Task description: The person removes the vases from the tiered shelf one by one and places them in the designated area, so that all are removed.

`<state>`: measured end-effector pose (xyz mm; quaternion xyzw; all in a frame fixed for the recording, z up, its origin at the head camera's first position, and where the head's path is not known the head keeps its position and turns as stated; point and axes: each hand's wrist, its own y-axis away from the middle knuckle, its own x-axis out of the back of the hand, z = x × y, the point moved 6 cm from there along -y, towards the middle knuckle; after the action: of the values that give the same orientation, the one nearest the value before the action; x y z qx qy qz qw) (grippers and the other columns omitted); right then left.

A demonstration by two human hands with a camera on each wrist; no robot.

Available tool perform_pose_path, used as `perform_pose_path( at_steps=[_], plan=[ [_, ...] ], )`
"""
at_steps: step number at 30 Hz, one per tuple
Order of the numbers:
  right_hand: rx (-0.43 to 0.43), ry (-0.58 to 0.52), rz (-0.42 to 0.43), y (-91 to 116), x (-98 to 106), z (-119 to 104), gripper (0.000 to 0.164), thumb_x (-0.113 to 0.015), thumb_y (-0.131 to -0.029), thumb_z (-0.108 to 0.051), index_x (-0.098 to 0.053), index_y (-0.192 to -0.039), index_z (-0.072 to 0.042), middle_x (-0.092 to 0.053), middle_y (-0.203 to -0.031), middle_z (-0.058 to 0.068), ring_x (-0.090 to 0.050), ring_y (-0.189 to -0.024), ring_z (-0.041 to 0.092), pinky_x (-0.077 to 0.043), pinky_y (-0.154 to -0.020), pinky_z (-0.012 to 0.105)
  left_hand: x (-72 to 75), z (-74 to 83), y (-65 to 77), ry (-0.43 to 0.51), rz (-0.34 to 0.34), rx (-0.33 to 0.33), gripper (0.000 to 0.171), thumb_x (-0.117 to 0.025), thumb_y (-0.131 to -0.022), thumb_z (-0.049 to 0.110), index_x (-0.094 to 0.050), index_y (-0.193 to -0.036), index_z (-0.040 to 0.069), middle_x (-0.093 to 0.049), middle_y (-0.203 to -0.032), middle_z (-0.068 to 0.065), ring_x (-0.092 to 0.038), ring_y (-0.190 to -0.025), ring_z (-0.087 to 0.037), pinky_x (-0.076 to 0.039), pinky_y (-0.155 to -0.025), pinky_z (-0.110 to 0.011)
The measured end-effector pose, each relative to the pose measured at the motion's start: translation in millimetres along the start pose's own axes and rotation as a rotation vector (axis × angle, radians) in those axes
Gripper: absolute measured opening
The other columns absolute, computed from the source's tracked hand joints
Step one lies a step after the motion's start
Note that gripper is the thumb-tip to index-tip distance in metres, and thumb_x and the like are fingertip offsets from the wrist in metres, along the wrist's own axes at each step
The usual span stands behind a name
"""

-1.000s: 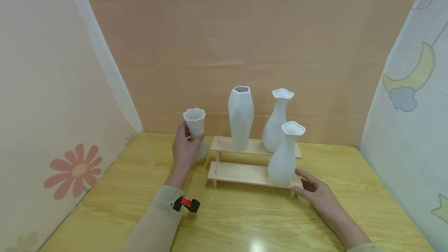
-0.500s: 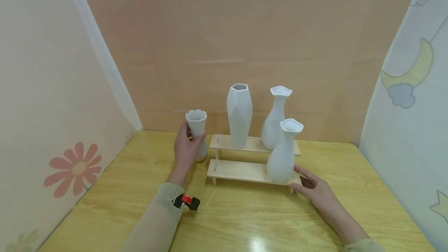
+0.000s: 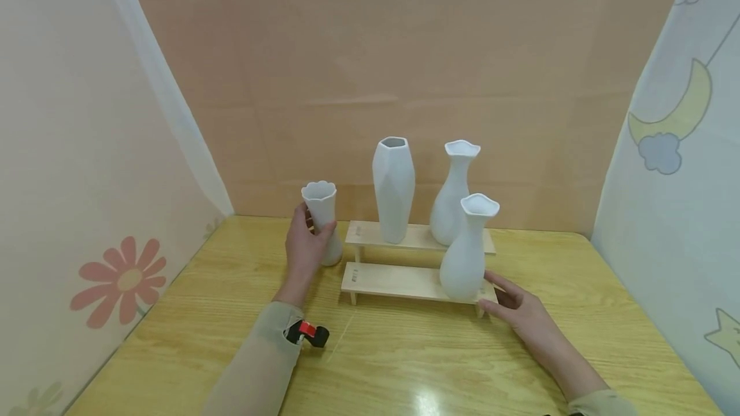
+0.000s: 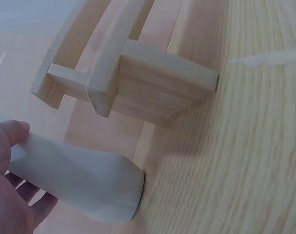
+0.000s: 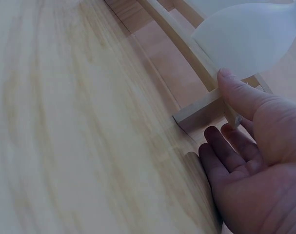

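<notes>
On the left, my left hand [image 3: 308,246] grips a white vase [image 3: 321,210] with a scalloped rim, fingers and thumb around its body. In the left wrist view, the base of this scalloped vase [image 4: 96,180] is at the tabletop. My right hand [image 3: 523,316] holds the right end of the lower tier of a two-tier wooden display stand [image 3: 393,279], its thumb at the front edge. Beside that hand, a white wavy-rimmed vase [image 3: 464,265] stands on the lower tier. A faceted vase [image 3: 394,191] and another wavy-rimmed vase [image 3: 451,204] stand on the upper tier.
The stand rests on a wood-grain table [image 3: 381,364]. Behind it hangs a plain peach backdrop [image 3: 324,69]. Printed cloth panels rise at both sides, one with a red flower [image 3: 128,280] and one with a moon [image 3: 685,111].
The scalloped vase shifts slightly right, then back left, in my left hand. My right hand keeps its place at the stand's end. The head view drifts a little.
</notes>
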<state>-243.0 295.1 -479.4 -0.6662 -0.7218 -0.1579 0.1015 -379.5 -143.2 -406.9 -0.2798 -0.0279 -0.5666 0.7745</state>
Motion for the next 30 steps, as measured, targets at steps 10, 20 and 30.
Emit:
perform_pose_path(
  at_steps=[10, 20, 30],
  plan=[
    [-0.010, 0.000, -0.001, 0, -1, 2, 0.084, -0.078, -0.106, -0.038, -0.035, -0.174, -0.013, -0.022, -0.180, 0.021, -0.026, -0.162, 0.049, -0.032, -0.125, 0.060, 2.7, 3.8, 0.8, 0.036, -0.023, 0.004, 0.093, -0.087, -0.099, 0.025, -0.031, -0.170, 0.007, -0.052, -0.156, -0.022, -0.053, -0.144, -0.041, -0.049, -0.115, -0.063],
    [-0.007, 0.001, -0.001, -1, 0, 2, 0.083, -0.078, -0.106, -0.037, -0.035, -0.174, -0.013, -0.023, -0.180, 0.019, -0.025, -0.162, 0.049, -0.035, -0.124, 0.055, 19.6, 28.5, 3.0, 0.033, 0.045, -0.032, 0.097, -0.089, -0.098, 0.031, -0.028, -0.171, 0.012, -0.039, -0.164, -0.019, -0.042, -0.153, -0.044, -0.040, -0.120, -0.068],
    [0.001, 0.000, 0.003, 0, 0, 0, 0.083, -0.078, -0.106, -0.036, -0.035, -0.173, -0.013, -0.023, -0.180, 0.021, -0.026, -0.162, 0.050, -0.032, -0.125, 0.059, 42.5, 67.3, 10.4, 0.018, 0.154, -0.113, 0.094, -0.089, -0.097, 0.034, -0.034, -0.171, 0.012, -0.042, -0.163, -0.016, -0.043, -0.150, -0.038, -0.040, -0.122, -0.062]
  ],
)
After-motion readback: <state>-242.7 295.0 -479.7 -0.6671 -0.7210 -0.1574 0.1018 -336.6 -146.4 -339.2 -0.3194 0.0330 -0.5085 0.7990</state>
